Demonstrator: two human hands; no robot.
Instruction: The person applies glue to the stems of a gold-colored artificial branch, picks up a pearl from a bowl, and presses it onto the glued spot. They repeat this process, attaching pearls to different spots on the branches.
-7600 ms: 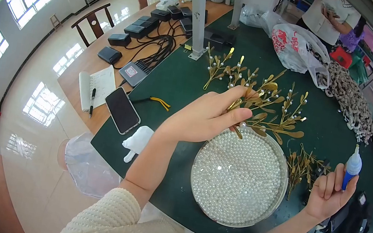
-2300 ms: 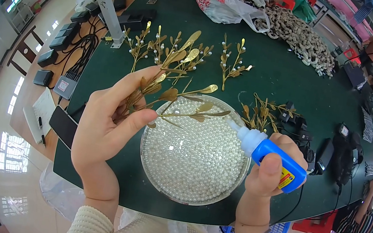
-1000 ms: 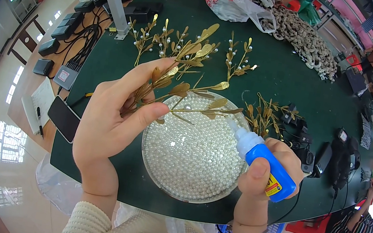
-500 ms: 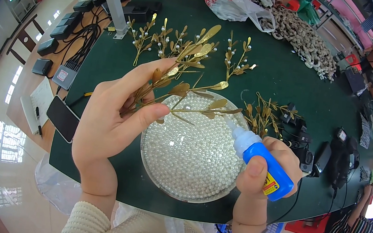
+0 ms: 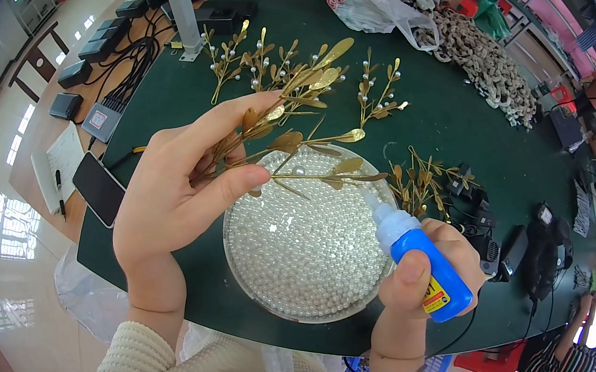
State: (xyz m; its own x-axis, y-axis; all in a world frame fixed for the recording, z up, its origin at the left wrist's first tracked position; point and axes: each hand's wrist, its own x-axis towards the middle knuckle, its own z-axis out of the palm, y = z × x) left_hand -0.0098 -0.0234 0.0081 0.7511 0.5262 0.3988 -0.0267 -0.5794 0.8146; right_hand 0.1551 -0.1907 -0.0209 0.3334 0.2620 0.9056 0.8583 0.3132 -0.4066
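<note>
My left hand (image 5: 184, 183) is closed round a gold leafy sprig (image 5: 290, 140), pinching its thin stems between thumb and fingers. In my right hand (image 5: 425, 274) is a blue glue bottle (image 5: 429, 275) with a clear nozzle, tilted so its tip points up and left. The tip is close to the end of one gold stem; whether they touch I cannot tell. Below both hands lies a round tray (image 5: 227, 241) filled with small white pearl beads (image 5: 312, 243).
Finished-looking gold sprigs with pearls (image 5: 381, 90) lie beyond the tray; bare gold sprigs (image 5: 421, 183) lie to its right. Farther back are a plastic bag (image 5: 372, 1) and a heap of grey-beige strands (image 5: 484, 63). A phone (image 5: 99, 188) rests at left, black devices (image 5: 539, 250) at right.
Almost nothing differs. The glue bottle in my right hand has shifted very slightly to the right; my left hand and the sprig hold nearly still.
</note>
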